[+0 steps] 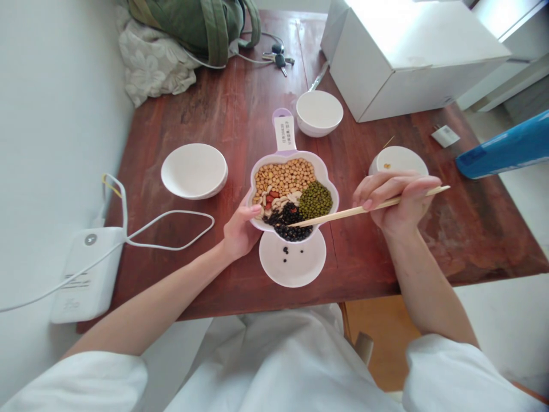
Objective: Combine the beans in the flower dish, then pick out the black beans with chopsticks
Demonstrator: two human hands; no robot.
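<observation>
A flower-shaped white dish (326, 180) at the table's middle holds yellow soybeans (285, 176), green mung beans (315, 199), black beans (288, 223) and a few red and white beans. My left hand (239, 229) grips its near-left rim with the thumb on the edge. My right hand (397, 197) is closed on wooden chopsticks (343, 213), whose tips reach into the black beans. Just below the dish lies a small white bowl (293, 264) with a few black beans in it.
Three other white bowls stand around: left (194, 170), back (319, 112), right (398, 159). A large white box (407, 54), keys (278, 58), a green bag (193, 26), a white device with cable (88, 274) and a blue object (504, 151) surround them on the wooden table (223, 109).
</observation>
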